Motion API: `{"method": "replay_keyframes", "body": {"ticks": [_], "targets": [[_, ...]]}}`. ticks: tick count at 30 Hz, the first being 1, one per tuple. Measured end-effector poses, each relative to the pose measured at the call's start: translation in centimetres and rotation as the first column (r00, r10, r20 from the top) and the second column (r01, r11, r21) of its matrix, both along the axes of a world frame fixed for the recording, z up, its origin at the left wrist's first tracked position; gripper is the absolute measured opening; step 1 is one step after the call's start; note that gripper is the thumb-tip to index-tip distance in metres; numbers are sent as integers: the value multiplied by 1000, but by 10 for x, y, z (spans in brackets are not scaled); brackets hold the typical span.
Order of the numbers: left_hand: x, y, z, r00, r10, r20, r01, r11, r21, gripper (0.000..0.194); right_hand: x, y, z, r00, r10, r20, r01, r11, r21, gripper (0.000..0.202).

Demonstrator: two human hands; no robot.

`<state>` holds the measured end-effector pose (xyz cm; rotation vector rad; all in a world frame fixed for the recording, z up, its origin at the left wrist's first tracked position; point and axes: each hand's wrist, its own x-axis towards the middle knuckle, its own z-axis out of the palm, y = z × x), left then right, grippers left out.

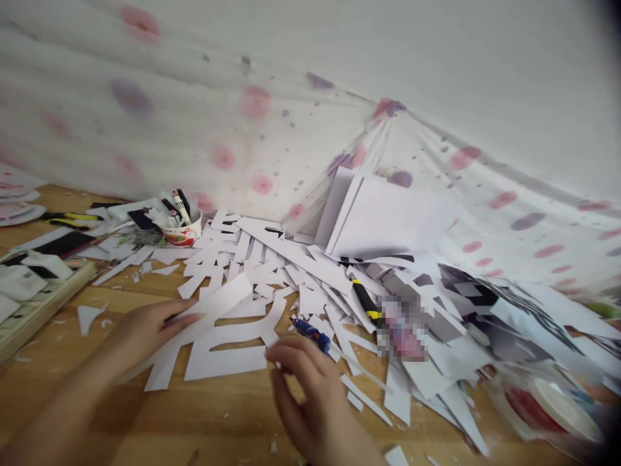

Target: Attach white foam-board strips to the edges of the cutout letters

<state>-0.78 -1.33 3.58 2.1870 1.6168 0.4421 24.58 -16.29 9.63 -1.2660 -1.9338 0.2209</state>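
My left hand point(167, 320) is closed on a white strip point(226, 301) of card or foam board, which slants up to the right. A small dark bit shows at its fingers; I cannot make out what it is. Below and beyond the strip lies a larger white cut-out piece point(233, 353) with curved slots. My right hand point(308, 382) is open, its fingers curved and the thumb apart, with nothing seen in it. Just past its knuckles lies a blue glue gun point(313, 334), a pale glue stick point(359, 367) trailing from its back end.
White offcuts point(310, 278) litter the wooden table point(208, 421). A tub of pens point(182, 233) stands at the back left, a power strip point(48, 301) at the left edge. White boards point(378, 217) lean on the curtained wall. Yellow-black pliers point(363, 298) and a ribbon roll point(548, 408) lie right.
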Motion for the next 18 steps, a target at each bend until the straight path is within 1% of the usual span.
{"method": "replay_keyframes", "body": {"ticks": [2,5,7,9,11,13,14,15,16,17,18], "targets": [[15,-4,-1,990,-131,-42,131,991,3,43,-14,22,-20,995,66,76,-60,996,-73,37],[34,-10,-4,941,-333,-58,336,940,61,36,-30,51,-45,975,129,180,-106,986,-131,49],[43,-14,-7,928,-368,-56,372,919,130,32,-36,62,-54,968,143,208,-114,983,-142,55],[49,-18,-9,931,-363,-42,364,914,178,29,-39,69,-59,969,136,207,-109,985,-134,56],[49,-20,-7,934,-358,-3,354,921,160,28,-39,74,-62,976,103,193,-78,988,-131,50],[42,-19,-2,947,-307,97,298,950,96,31,-37,77,-64,981,61,184,-35,989,-142,41],[34,-17,1,954,-244,177,235,970,68,35,-35,79,-65,982,40,185,-14,989,-144,37],[25,-15,3,949,-155,276,147,988,51,39,-33,80,-66,983,22,185,5,990,-144,33],[14,-12,5,920,-55,388,37,998,55,42,-31,80,-67,983,5,181,21,990,-140,31],[2,-8,5,868,53,493,-104,992,77,45,-29,81,-68,985,-8,172,31,991,-134,28],[-11,-4,3,806,163,569,-266,959,102,48,-26,81,-69,988,-19,155,39,991,-127,25]]}}
